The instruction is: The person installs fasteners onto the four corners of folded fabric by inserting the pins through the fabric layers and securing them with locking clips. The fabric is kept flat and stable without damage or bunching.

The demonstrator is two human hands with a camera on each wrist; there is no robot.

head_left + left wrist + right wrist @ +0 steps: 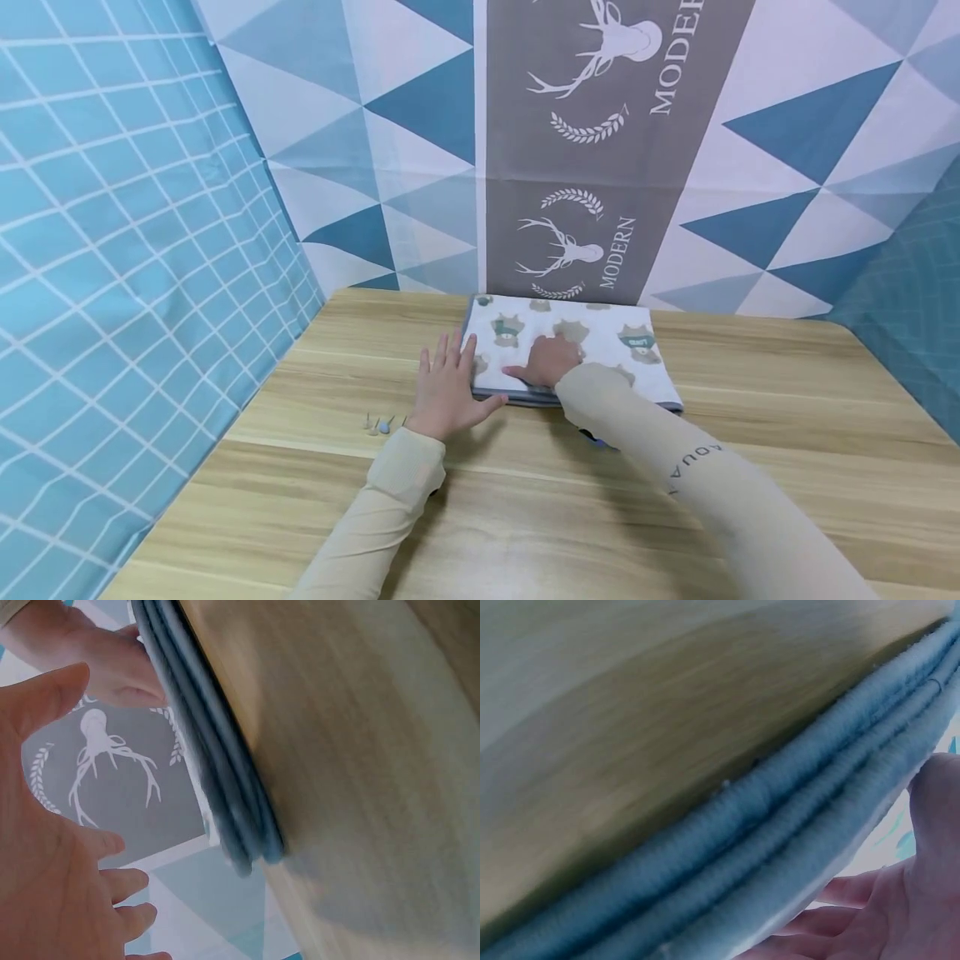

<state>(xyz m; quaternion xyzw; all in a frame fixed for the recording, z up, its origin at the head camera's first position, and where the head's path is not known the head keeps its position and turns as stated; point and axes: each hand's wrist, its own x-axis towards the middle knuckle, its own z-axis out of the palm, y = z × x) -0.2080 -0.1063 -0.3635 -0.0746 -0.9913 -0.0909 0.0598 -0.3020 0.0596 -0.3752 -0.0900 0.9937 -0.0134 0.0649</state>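
A folded baby blanket (517,354), white with printed bears and grey-blue edging, lies on the wooden table against the back wall. Its layered edging (217,757) runs close past the left wrist camera. My left hand (447,392) is spread at the blanket's near left corner, fingers straight and thumb along the front edge. On top of the blanket, my right hand (551,361) rests with its thumb out to the left and its fingers bent forward, gripping nothing visible. The right wrist view shows that hand's fingers (851,891) over the white cloth, partly hidden by the stacked edging (780,817).
Several small pin-like pieces (385,426) stand on the wooden table (315,475) left of my left hand. A patterned cloth backdrop (420,108) hangs behind the table, and blue gridded cloth (135,250) rises along the left side.
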